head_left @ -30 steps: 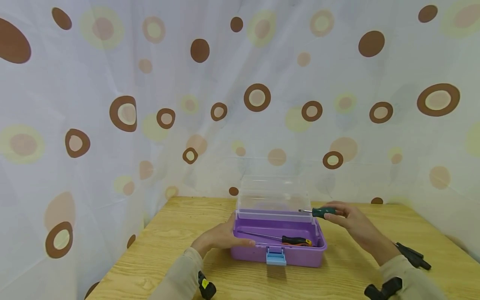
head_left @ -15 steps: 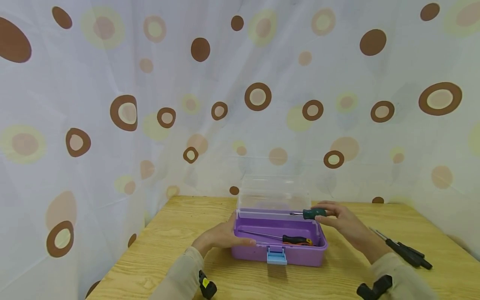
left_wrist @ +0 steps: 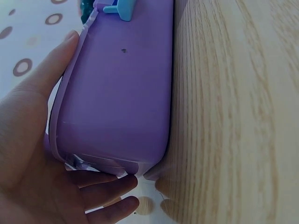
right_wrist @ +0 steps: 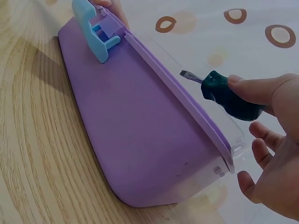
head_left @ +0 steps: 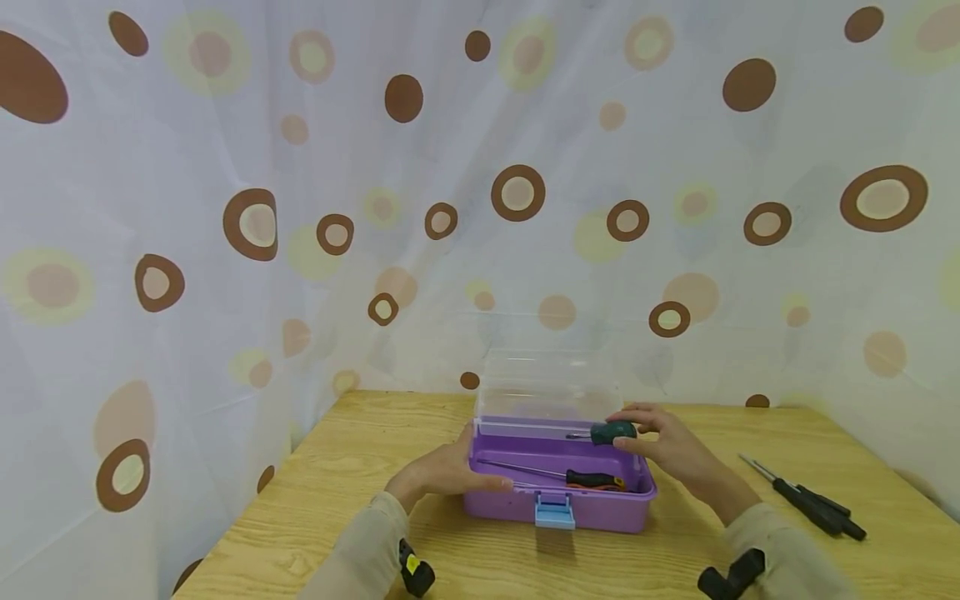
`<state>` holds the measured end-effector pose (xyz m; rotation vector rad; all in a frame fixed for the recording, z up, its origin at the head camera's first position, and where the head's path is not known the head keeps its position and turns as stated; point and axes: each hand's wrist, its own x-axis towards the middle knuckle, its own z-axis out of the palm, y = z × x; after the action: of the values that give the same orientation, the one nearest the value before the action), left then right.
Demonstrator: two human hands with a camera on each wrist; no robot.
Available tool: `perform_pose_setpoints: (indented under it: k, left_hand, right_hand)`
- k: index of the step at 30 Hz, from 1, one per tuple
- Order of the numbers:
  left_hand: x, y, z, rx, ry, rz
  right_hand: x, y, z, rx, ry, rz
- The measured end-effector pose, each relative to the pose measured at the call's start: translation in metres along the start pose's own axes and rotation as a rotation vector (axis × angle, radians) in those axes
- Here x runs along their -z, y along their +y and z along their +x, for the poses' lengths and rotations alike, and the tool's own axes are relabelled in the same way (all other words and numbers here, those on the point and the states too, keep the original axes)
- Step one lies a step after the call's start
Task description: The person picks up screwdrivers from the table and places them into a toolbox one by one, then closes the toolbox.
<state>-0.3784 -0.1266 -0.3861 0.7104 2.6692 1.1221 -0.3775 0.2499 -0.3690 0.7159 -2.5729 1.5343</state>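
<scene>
A purple toolbox [head_left: 510,508] with a light blue latch [head_left: 554,512] stands on the table, its clear lid [head_left: 551,379] raised at the back. My left hand [head_left: 442,473] holds its left end, thumb along the front rim and fingers round the end wall. Between thumb and fingers, my right hand [head_left: 671,450] pinches a stubby flathead screwdriver [right_wrist: 229,96] by its dark green handle, over the box's right half with the blade pointing left. Inside lies a long screwdriver [head_left: 592,480] with a black and yellow handle. Beneath it shows part of something orange.
More black-handled screwdrivers [head_left: 810,506] lie on the wooden table [head_left: 315,500], right of my right forearm. A dotted curtain [head_left: 330,150] hangs behind the table and along its left side.
My right hand has moved left with the stubby screwdriver, from beside the toolbox to over its right part. More of the tools at the right now shows. My left hand stays in place.
</scene>
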Motion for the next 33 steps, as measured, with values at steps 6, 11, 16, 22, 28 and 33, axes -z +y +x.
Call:
perform_pose_setpoints:
  k: [6, 11, 16, 22, 28, 33]
  left_hand:
    - [-0.0001, 0.0002, 0.0017, -0.031, -0.009, -0.009]
    - [0.0, 0.001, 0.001, -0.015, -0.006, -0.001]
    - [0.001, 0.0031, -0.0006, -0.007, -0.006, -0.005]
    - [0.002, 0.0039, -0.0004, -0.028, -0.013, -0.023]
    - [0.0015, 0.0031, 0.0004, -0.032, -0.011, -0.02]
    - [0.0013, 0.0029, 0.0002, -0.023, -0.007, -0.015]
  right_hand:
    - [-0.0054, -0.0002, 0.0013, 0.029, -0.019, -0.048]
    - [-0.0081, -0.0008, 0.0004, 0.039, -0.013, -0.092]
    - [-0.0065, -0.0029, -0.0015, 0.035, 0.028, -0.096]
    - [-0.0034, -0.003, -0.0024, 0.02, 0.037, -0.08]
    - [-0.0014, -0.0032, -0.003, 0.013, 0.03, -0.073]
    - [-0.0005, -0.0031, -0.0036, 0.012, 0.031, -0.078]
